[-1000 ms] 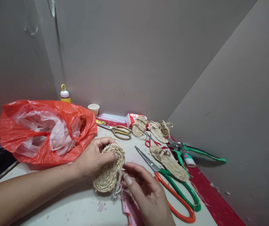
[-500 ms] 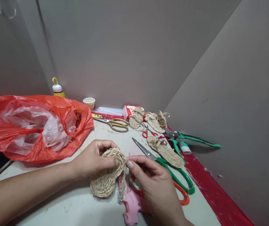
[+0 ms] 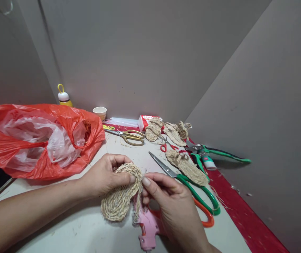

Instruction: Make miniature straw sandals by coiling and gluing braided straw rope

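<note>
At the near middle of a white table [image 3: 82, 230], two bare hands handle one woven sole [image 3: 116, 205]. The left hand [image 3: 109, 177] grips its far end, thumb on top; the right hand [image 3: 170, 196] pinches, thumb against forefinger, at the right edge, where one loose braid [image 3: 137, 207] hangs. One pink glue gun [image 3: 148, 228] lies just beside them.

Three pairs of scissors are seen: gold-handled scissors [image 3: 133, 138] far off, small red-handled scissors [image 3: 164, 147] nearer, and large green-and-orange-handled scissors [image 3: 183, 178] to the right. At least three woven slippers [image 3: 189, 168] lie on the right and far sides, with one green-handled pruner [image 3: 213, 151]. One red bag [image 3: 95, 151] fills the left.

The sole is straw-coloured, its braid coiled in long, tight rows, rounded at the near end and tilted rightward at the far one.
</note>
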Available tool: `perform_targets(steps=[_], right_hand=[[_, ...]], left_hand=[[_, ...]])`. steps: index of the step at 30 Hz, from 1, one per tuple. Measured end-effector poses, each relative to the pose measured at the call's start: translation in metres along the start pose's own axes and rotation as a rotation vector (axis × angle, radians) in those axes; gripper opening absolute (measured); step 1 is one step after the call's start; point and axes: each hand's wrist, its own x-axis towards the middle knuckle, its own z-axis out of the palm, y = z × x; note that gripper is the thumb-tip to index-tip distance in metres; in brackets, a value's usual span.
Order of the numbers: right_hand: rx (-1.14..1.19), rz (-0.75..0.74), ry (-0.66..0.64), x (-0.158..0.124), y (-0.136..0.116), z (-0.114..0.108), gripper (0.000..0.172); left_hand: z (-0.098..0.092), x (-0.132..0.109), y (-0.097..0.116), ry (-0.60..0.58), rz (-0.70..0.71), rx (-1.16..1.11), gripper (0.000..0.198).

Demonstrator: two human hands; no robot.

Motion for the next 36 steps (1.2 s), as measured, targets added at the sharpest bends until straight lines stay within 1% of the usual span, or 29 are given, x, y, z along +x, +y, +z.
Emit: perform_targets(steps=[6, 9, 14, 16, 20, 23, 27, 30, 32, 33, 35, 36], right_hand=[[-0.043, 0.009, -0.005, 0.002, 0.006, -0.001, 0.026], [-0.019, 0.006, -0.006, 0.004, 0.006, -0.002, 0.027], [0.007, 0.012, -0.025, 0.001, 0.001, 0.000, 0.028], [-0.002, 0.006, -0.016, 0.000, -0.002, 0.001, 0.030], [0.061, -0.015, -0.008, 0.000, -0.004, 0.003, 0.034], [0.059, 0.012, -0.052, 0.001, -0.001, 0.002, 0.031], [0.013, 0.050, -0.104, 0.001, 0.004, 0.002, 0.035], [-0.059, 0.054, -0.223, -0.001, 0.004, 0.004, 0.034], [-0.071, 0.064, -0.299, -0.003, 0.003, 0.006, 0.033], [-0.068, 0.071, -0.310, -0.003, 0.002, 0.007, 0.032], [-0.047, 0.073, -0.281, -0.003, 0.001, 0.008, 0.034], [-0.038, 0.068, -0.258, -0.003, 0.000, 0.007, 0.036]], left_hand=[[-0.002, 0.003, -0.006, 0.012, 0.003, 0.018, 0.015], [-0.001, 0.003, -0.006, 0.016, 0.012, 0.003, 0.017], [0.002, 0.002, -0.004, 0.005, 0.022, -0.077, 0.024], [0.001, 0.002, -0.004, 0.000, 0.024, -0.097, 0.025], [0.000, 0.003, -0.003, 0.020, 0.051, -0.100, 0.025], [-0.001, 0.003, -0.002, 0.032, 0.063, -0.074, 0.024], [-0.001, 0.002, -0.001, 0.102, 0.116, 0.035, 0.023], [0.001, 0.001, -0.002, 0.128, 0.175, 0.086, 0.023], [0.002, 0.001, -0.001, 0.100, 0.196, 0.120, 0.024], [0.001, 0.000, 0.000, 0.063, 0.191, 0.137, 0.026], [-0.001, -0.001, 0.005, -0.007, 0.193, 0.192, 0.035], [-0.002, -0.002, 0.010, -0.018, 0.213, 0.227, 0.038]])
